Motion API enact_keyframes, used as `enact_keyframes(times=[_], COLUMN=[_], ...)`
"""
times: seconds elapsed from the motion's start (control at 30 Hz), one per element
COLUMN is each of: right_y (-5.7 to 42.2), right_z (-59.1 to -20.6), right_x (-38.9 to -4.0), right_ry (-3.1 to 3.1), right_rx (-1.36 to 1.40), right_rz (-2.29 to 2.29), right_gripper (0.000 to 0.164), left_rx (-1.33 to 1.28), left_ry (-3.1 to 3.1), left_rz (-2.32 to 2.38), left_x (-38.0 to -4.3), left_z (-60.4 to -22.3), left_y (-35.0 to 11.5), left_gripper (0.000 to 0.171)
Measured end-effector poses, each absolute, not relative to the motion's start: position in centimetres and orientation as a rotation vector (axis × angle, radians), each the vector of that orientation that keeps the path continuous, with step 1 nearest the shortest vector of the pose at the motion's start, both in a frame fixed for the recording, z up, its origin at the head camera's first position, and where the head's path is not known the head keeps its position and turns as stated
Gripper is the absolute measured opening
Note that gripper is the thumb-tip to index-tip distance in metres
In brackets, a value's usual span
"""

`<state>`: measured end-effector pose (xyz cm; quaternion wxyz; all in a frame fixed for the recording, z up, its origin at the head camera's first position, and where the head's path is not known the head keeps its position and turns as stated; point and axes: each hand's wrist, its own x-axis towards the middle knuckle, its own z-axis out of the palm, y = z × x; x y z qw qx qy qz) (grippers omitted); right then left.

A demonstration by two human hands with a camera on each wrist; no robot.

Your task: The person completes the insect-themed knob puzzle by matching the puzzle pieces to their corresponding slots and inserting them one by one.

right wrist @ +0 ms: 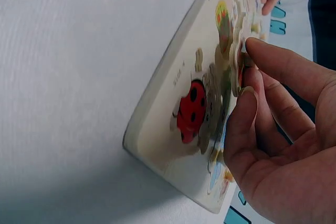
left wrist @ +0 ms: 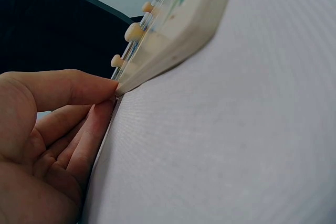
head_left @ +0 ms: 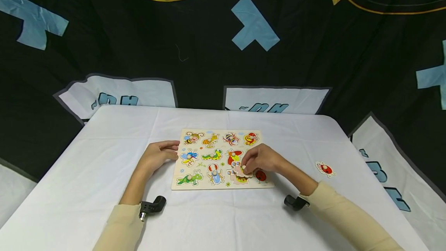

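Note:
A wooden peg puzzle board (head_left: 217, 187) with colourful insect pictures lies flat on the white table. My right hand (head_left: 263, 159) pinches a wavy-edged puzzle piece (right wrist: 237, 66) by its knob. The piece is tilted just above a pinkish picture (head_left: 240, 180) in the board's lower right part, partly covering it. Beside it shows a printed red ladybug (right wrist: 192, 109) with no knob. At the board's left edge, my left hand (head_left: 158, 156) touches the rim with its thumb and fingertips. Several knobbed pieces, such as the green caterpillar (head_left: 212, 155), sit in the board.
A loose ladybug piece (head_left: 325, 169) lies on the table to the right of the board. The white tablecloth (head_left: 202, 220) surrounds the board. Behind the table hangs a black cloth (head_left: 195, 45) with blue and yellow shapes.

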<state>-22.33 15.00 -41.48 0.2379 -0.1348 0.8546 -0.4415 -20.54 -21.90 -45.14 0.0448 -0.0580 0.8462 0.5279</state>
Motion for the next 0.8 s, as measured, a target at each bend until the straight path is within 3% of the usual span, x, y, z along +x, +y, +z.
enact_keyframes(times=[0.8], right_y=[13.7], right_z=[-41.9], right_x=[-21.4], right_ry=[2.386], right_rx=[-0.502], right_rz=[-1.049], right_gripper=[0.015], left_rx=[-0.182], left_ry=[2.571], left_rz=[1.636], left_x=[-20.6], left_z=[-45.3], left_y=[-22.0], left_gripper=[0.057])
